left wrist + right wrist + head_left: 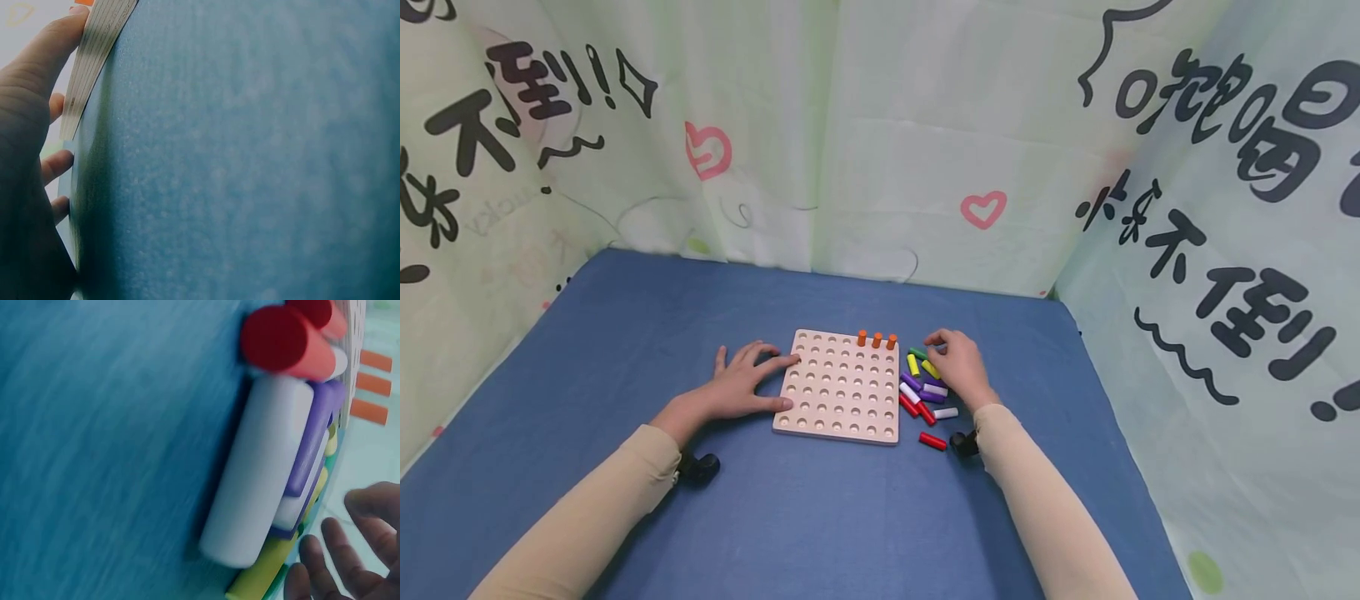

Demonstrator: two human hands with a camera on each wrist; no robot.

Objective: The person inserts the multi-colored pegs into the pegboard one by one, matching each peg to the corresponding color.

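Observation:
A pale wooden peg board (842, 437) with rows of round holes lies on the blue cloth. Three orange pegs (877, 340) stand upright in its far row, toward the right. My left hand (741, 387) rests at the board's left side, thumb and forefinger spread apart against the edge. Over the far end of a loose peg pile hovers my right hand (957, 362), fingers loosely extended and nothing seen between them. Beside its fingertips lies a green peg (917, 353), with yellow pegs (913, 365) just nearer. A white peg (256, 469) fills the middle of the right wrist view.
Purple pegs (932, 397), white pegs and several red pegs (908, 406) lie along the board's right side. One red peg (932, 441) sits apart, toward the front. Printed curtains (895, 125) enclose the back and sides of the blue-covered table (820, 533).

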